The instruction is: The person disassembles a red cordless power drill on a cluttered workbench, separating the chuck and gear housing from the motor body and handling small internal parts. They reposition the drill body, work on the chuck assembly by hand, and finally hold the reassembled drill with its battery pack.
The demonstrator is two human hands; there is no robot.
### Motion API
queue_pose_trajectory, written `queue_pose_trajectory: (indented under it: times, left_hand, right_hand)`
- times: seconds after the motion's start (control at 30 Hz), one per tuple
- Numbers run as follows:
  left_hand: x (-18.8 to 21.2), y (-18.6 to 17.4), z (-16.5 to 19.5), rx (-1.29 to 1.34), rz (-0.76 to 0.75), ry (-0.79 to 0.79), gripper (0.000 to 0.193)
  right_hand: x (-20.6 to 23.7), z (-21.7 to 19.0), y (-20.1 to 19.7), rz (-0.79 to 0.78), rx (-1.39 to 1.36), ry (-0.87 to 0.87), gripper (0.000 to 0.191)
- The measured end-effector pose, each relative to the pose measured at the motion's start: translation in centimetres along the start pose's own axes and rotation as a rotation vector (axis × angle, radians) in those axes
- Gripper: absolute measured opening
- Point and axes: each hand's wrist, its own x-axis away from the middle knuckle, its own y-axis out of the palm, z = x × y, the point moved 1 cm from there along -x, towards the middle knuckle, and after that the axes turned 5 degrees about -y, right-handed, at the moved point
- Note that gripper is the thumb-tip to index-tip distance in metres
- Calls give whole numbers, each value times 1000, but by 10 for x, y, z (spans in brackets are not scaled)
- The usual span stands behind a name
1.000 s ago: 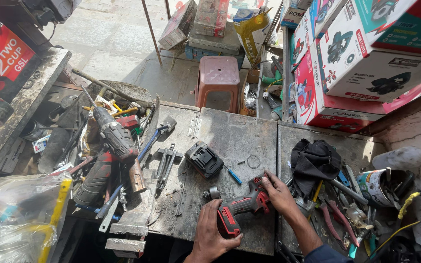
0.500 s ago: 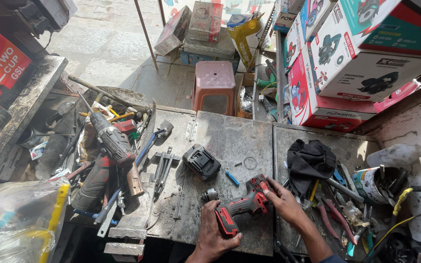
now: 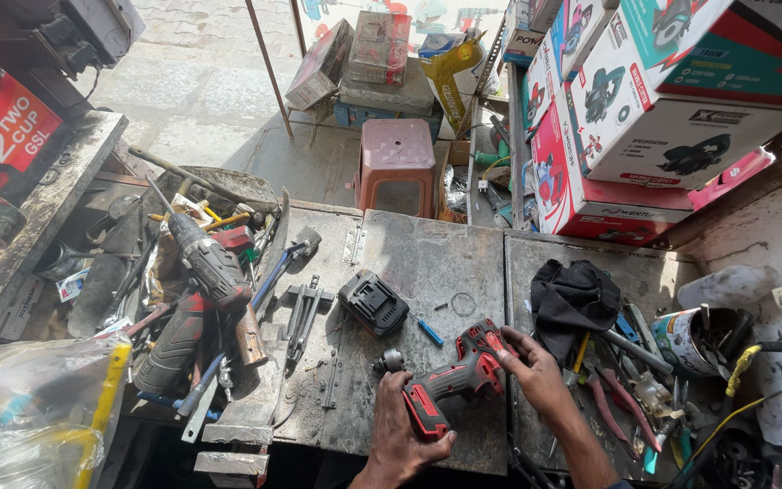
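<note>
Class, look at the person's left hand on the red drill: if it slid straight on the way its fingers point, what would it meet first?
Probably the black battery pack, up-left of the left hand and red drill; depth is uncertain.

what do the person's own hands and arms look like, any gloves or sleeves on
Both hands are bare, with no gloves. The left hand and right hand show no rings or watch that can be made out. Both forearms are uncovered; a bit of dark blue sleeve shows at the right arm's bottom edge.

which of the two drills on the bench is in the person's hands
The red and black cordless drill at the bench's near edge, gripped by the left hand and right hand. The dark drill lies untouched among the tools.
</note>
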Motion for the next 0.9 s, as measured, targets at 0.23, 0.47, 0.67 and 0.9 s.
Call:
queue_pose_trajectory:
  times: [0.23, 0.47, 0.67, 0.9]
  left_hand:
    - [-24, -31, 41, 252, 22, -103, 104]
    - [-34, -51, 39, 542, 7, -319, 94]
    - [-27, -36, 6, 832, 7, -381, 76]
    - [-21, -42, -3, 780, -13, -493, 73]
  right_hand:
    - [-1, -37, -14, -11, -319, -94, 51]
    - [5, -41, -11, 19, -599, -25, 51]
    - [3, -15, -6, 32, -494, -36, 45]
    - [13, 4, -9, 153, -129, -118, 36]
